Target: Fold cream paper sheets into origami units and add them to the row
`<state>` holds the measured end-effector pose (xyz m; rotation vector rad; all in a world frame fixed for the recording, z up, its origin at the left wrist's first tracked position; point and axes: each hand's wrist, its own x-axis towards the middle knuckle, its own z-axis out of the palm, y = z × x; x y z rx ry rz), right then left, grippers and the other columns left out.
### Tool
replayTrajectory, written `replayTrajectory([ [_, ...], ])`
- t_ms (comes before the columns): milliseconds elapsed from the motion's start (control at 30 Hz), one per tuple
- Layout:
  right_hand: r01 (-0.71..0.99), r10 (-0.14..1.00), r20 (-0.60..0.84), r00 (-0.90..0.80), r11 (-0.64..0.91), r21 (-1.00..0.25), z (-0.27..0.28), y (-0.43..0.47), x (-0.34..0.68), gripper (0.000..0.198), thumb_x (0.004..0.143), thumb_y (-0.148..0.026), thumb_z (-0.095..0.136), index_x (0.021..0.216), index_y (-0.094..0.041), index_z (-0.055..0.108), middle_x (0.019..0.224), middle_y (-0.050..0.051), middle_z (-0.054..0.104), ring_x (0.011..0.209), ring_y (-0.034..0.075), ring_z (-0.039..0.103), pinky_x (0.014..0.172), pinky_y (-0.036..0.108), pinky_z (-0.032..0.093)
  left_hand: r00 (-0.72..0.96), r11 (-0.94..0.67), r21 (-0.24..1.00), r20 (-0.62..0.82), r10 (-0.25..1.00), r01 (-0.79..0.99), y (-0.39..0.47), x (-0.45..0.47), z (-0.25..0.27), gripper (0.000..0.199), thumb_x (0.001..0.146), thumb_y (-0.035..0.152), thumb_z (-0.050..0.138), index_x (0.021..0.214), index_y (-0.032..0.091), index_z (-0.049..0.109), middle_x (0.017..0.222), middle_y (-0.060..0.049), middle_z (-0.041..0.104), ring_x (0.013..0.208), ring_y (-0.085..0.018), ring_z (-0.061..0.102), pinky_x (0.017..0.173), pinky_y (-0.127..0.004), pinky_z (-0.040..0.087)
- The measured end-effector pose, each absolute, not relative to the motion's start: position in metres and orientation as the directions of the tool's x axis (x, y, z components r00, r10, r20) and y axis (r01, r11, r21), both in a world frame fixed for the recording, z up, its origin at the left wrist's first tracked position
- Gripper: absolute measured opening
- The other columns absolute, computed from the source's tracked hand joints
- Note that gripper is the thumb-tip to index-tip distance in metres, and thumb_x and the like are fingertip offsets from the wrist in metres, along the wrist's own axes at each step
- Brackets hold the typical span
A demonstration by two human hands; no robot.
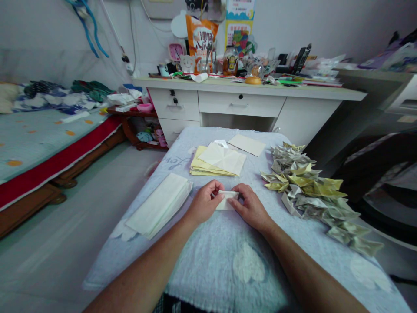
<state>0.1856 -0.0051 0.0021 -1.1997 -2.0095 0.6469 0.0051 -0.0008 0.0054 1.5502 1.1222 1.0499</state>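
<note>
Both hands [204,202] [252,206] hold paper [224,205] (apparently folded).

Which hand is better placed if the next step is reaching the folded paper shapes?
Right, most likely. The right hand is nearer the folded paper shapes, with just cloth between. The left hand sits farther off, across the small paper both hands hold.
</note>
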Motion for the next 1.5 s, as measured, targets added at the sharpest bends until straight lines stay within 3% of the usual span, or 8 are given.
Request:
replayTrajectory([
  [233, 0.288, 0.924, 0.21, -0.321, 0.306, -0.907, 0.0, -0.004, 0.185, 0.014, 0.085, -0.032, 0.058, 0.084, -0.018, 0.058, 0.076, 0.0, 0.058, 0.072, 0.015, 0.052, 0.065, 0.025, 0.039, 0.234, -0.062, 0.995, 0.078, 0.969, -0.078, 0.0, 0.006, 0.009, 0.015, 0.075, 0.02, 0.06, 0.082, 0.018, 0.046, 0.072, 0.004, 0.052, 0.063, -0.009, 0.051, 0.061, -0.02, 0.043],
  [400, 0.276, 0.919, 0.196, -0.343, 0.298, -0.914, 0.003, -0.005, 0.184, 0.013, 0.084, -0.03, 0.059, 0.084, -0.018, 0.06, 0.074, -0.002, 0.059, 0.068, 0.013, 0.051, 0.063, 0.023, 0.038, 0.283, -0.016, 0.99, 0.055, 0.958, -0.14, 0.0, 0.01, 0.008, 0.019, 0.074, 0.02, 0.059, 0.09, 0.018, 0.049, 0.082, 0.001, 0.055, 0.075, -0.012, 0.055, 0.069, -0.025, 0.047],
  [533, 0.377, 0.92, 0.265, -0.288, 0.364, -0.852, 0.004, -0.007, 0.185, 0.005, 0.083, -0.024, 0.056, 0.08, -0.019, 0.057, 0.068, -0.003, 0.054, 0.063, 0.012, 0.048, 0.059, 0.023, 0.036, 0.27, -0.152, 0.985, 0.124, 0.955, 0.085, 0.0, 0.009, 0.006, 0.008, 0.075, 0.015, 0.056, 0.082, 0.017, 0.057, 0.081, 0.0, 0.053, 0.077, -0.012, 0.052, 0.067, -0.022, 0.043],
  [667, 0.447, 0.867, 0.415, -0.275, 0.498, -0.743, 0.009, -0.009, 0.183, 0.007, 0.078, -0.013, 0.053, 0.079, -0.02, 0.054, 0.078, 0.001, 0.053, 0.073, 0.015, 0.051, 0.065, 0.025, 0.039, 0.218, -0.297, 0.898, 0.234, 0.947, 0.326, -0.001, 0.008, 0.006, 0.012, 0.073, 0.01, 0.058, 0.08, 0.017, 0.064, 0.084, 0.001, 0.05, 0.067, -0.009, 0.045, 0.06, -0.021, 0.036],
  [833, 0.489, 0.843, 0.452, -0.293, 0.538, -0.687, 0.007, -0.008, 0.184, 0.021, 0.071, -0.006, 0.049, 0.084, -0.022, 0.051, 0.088, 0.003, 0.057, 0.085, 0.018, 0.054, 0.075, 0.029, 0.043, 0.21, -0.329, 0.896, 0.275, 0.938, 0.297, -0.004, 0.009, 0.006, 0.015, 0.076, 0.01, 0.057, 0.088, 0.018, 0.062, 0.094, -0.001, 0.05, 0.065, -0.007, 0.048, 0.061, -0.02, 0.041],
  [967, 0.621, 0.86, 0.436, -0.267, 0.499, -0.605, 0.001, -0.006, 0.188, 0.024, 0.068, -0.004, 0.05, 0.084, -0.022, 0.049, 0.084, 0.003, 0.057, 0.082, 0.019, 0.053, 0.074, 0.029, 0.042, 0.248, -0.421, 0.862, 0.358, 0.9, 0.282, -0.006, 0.01, 0.011, 0.019, 0.074, 0.007, 0.059, 0.091, 0.018, 0.059, 0.099, -0.003, 0.053, 0.08, -0.011, 0.056, 0.075, -0.024, 0.047],
  [1133, 0.735, 0.858, 0.433, -0.276, 0.479, -0.48, 0.002, -0.005, 0.188, 0.022, 0.07, -0.003, 0.052, 0.081, -0.021, 0.048, 0.085, 0.004, 0.055, 0.084, 0.021, 0.049, 0.074, 0.031, 0.039, 0.297, -0.514, 0.772, 0.426, 0.855, 0.374, -0.008, 0.01, 0.013, 0.018, 0.073, 0.009, 0.065, 0.088, 0.018, 0.06, 0.097, -0.004, 0.057, 0.098, -0.018, 0.055, 0.089, -0.031, 0.044],
  [1500, 0.75, 0.847, 0.329, -0.417, 0.525, -0.402, 0.003, -0.008, 0.185, 0.027, 0.067, 0.001, 0.052, 0.083, -0.02, 0.054, 0.092, 0.006, 0.055, 0.09, 0.023, 0.046, 0.077, 0.032, 0.039, 0.372, -0.507, 0.688, 0.353, 0.859, 0.518, -0.004, 0.005, 0.004, 0.028, 0.067, -0.002, 0.049, 0.084, 0.018, 0.056, 0.095, -0.004, 0.055, 0.093, -0.017, 0.055, 0.085, -0.03, 0.045],
])
